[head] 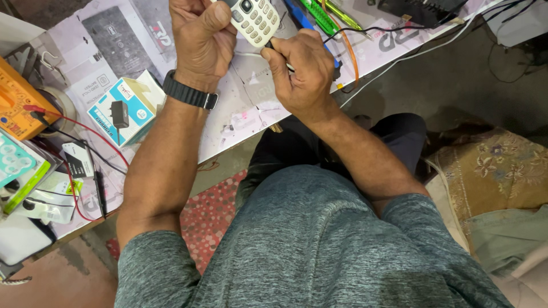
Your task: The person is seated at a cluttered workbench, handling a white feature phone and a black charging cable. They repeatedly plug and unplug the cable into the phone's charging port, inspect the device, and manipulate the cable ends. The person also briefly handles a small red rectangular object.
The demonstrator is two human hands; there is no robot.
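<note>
Two hands at top centre | keypad phone (255, 20) gripped in left hand (201, 35), steadied for work | thin tool (279, 54) pinched in right hand (301, 71), tip against phone's lower edge | charger box (123, 111) set aside at left.

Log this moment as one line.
left hand: grips keypad phone | right hand: holds thin tool at phone's lower edge | bench: charger box

Left hand (201, 35), right hand (299, 71) clenched
</note>
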